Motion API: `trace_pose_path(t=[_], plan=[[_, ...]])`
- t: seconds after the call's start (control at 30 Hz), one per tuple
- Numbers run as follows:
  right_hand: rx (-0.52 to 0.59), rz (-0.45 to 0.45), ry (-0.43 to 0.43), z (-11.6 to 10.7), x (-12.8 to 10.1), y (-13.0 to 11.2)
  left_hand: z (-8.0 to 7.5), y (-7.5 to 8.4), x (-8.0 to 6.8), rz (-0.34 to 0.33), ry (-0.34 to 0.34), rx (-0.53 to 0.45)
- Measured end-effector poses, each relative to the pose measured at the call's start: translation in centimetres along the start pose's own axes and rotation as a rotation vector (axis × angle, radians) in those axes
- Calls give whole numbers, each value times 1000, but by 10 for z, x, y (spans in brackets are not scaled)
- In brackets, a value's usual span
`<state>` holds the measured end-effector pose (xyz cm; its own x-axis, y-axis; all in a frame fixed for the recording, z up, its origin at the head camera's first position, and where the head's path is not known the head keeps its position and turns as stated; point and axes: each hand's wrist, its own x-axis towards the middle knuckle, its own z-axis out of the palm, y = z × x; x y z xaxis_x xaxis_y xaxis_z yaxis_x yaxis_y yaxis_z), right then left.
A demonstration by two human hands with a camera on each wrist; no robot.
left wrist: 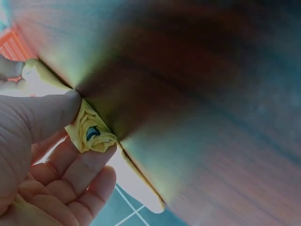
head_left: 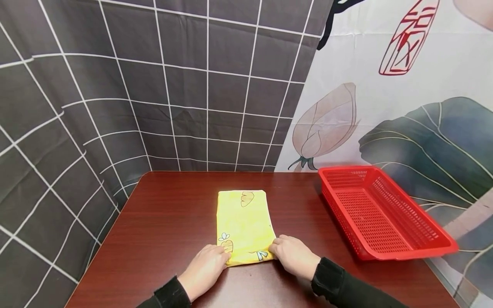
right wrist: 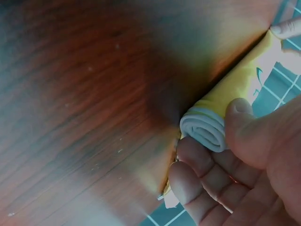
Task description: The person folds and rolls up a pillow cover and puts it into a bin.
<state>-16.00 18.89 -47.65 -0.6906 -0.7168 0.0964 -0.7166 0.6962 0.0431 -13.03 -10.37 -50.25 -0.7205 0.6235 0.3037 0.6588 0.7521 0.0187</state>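
A yellow cloth (head_left: pixel 244 224) printed with carrots lies folded flat on the table, its near edge rolled up. At the near left corner, my left hand (head_left: pixel 206 267) pinches the roll between thumb and fingers. My right hand (head_left: pixel 294 256) grips the roll's right end. The left wrist view shows the crumpled yellow end of the rolled cloth (left wrist: pixel 91 129) between thumb and fingertips. In the right wrist view, the rolled cloth (right wrist: pixel 204 127) ends in a pale spiral of layers, held under the thumb with fingers curled below.
A red plastic basket (head_left: pixel 414 256) with perforated walls stands on the right side of the brown wooden table (head_left: pixel 165 222). A dark grey grid-patterned curtain (head_left: pixel 185 90) hangs behind and to the left; a white floral cloth (head_left: pixel 339 64) hangs behind the basket.
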Motion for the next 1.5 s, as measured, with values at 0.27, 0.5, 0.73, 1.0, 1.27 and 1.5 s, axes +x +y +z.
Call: trace_pose_path(t=[0.27,0.5,0.73,1.0,1.27,1.5], plan=[[139,70,-73,1,9,10,-1,1,-1,-16,16,-2],[287,194,-143,-3,13,11,-2,1,-1,-22,14,3],[423,248,-135,-3,15,15,-3,2,0,-24,4,1],[487,315,-134,-1,17,21,-3,1,1,-28,-17,-7],[541,400,-192,-1,23,25,-1,2,1,-29,-12,-5],[541,433,-203,-1,27,23,-2,0,2,-32,-33,-23]])
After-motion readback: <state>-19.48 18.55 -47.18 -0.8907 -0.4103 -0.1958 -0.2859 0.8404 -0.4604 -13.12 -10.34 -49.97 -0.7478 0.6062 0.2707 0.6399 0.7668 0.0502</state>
